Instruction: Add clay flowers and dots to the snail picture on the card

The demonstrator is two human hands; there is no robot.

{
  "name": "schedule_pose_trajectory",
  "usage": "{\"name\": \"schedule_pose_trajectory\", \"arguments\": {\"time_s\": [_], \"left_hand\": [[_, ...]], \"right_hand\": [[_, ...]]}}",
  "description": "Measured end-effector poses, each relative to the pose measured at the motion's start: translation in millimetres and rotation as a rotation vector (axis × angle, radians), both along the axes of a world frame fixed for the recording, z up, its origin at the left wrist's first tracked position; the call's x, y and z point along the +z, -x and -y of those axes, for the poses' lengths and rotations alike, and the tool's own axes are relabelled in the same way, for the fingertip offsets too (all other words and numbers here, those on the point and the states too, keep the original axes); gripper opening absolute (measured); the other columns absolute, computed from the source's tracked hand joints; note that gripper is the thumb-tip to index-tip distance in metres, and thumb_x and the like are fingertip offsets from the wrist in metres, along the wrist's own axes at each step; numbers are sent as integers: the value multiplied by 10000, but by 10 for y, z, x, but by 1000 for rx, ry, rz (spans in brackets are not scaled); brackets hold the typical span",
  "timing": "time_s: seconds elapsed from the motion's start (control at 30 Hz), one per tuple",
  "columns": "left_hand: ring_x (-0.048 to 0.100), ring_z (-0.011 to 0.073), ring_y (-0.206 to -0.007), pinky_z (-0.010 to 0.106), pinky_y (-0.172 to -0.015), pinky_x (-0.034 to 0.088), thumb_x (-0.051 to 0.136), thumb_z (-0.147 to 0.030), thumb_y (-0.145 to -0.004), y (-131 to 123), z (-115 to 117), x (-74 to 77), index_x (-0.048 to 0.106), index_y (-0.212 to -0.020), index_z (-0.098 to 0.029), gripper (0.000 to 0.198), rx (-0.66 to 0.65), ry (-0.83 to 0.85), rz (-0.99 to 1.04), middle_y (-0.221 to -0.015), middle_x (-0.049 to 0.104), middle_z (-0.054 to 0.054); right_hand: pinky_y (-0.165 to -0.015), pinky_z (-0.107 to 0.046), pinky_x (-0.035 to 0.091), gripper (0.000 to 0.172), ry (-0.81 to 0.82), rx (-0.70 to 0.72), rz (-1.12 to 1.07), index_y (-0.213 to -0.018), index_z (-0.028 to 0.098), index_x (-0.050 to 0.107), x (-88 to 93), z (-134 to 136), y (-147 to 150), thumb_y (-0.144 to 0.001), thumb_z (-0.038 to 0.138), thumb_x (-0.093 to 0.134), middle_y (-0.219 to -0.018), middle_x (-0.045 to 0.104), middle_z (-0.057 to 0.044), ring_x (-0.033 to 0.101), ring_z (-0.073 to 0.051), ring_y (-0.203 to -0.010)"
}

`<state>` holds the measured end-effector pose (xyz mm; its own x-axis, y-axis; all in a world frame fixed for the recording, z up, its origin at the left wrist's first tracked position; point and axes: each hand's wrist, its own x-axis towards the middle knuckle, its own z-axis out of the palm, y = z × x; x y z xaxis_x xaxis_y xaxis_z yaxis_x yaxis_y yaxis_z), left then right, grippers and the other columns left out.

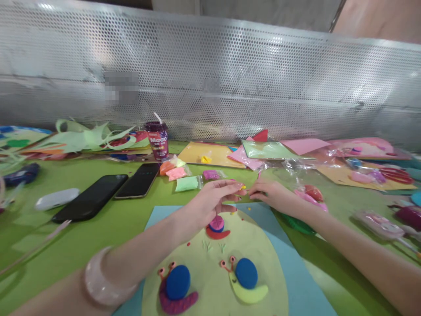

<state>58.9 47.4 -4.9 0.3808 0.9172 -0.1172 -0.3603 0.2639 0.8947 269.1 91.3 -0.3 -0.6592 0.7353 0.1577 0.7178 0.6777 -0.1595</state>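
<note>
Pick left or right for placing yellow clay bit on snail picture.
Left, probably: left hand seems to pinch the yellow clay bit and extends over the snail picture; right hand is near its far edge.

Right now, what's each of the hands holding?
Left hand: closed, holding a small yellow bit.
Right hand: partly curled; whether it holds anything cannot be told.

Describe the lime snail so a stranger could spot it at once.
On the table lies a blue sheet with a pale disc. On the disc's near half, right of the purple snail, sits the lime snail. Its body is yellowish green, its neighbour's purple.
</note>
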Motion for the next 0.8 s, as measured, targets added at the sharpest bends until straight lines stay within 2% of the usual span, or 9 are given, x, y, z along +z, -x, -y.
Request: {"name": "schedule_pose_trajectory", "arguments": {"time_s": [0.13,0.4,0.6,0.8], "left_hand": [[570,108,-662,205,-531,449,714,-253,-700,7,6,-7,675,-828,-169,158,-2,-7,6,-789,663,45],[577,108,-658,190,-520,430,712,-244,-701,5,5,-1,671,-810,-166,140,-4,-5,15,-795,675,52],[589,117,-667,208,-528,453,714,-256,-701,5,-23,-41,671,-832,-171,162,-16,-23,7,-865,684,70],[582,103,-648,197,-521,455,717,-254,-702,6,-17,-33,670,-830,-165,163,-19,-12,24,-852,683,72]], "right_hand": [[-782,-310,476,190,10,-4,-1,-875,188,674,8,21,2,-849,221,488,-895,667,-57,604,-181,-838],[-803,-355,453,217,-15,-20,41,-780,183,643,-37,-42,-4,-851,184,438,-845,643,-76,566,-209,-847],[-771,-349,448,226,-15,6,67,-795,160,593,-59,-20,9,-874,157,381,-835,614,-89,539,-204,-819],[-758,-346,452,216,-6,15,83,-799,160,556,-16,36,8,-898,192,367,-845,582,-91,532,-200,-805]]}}
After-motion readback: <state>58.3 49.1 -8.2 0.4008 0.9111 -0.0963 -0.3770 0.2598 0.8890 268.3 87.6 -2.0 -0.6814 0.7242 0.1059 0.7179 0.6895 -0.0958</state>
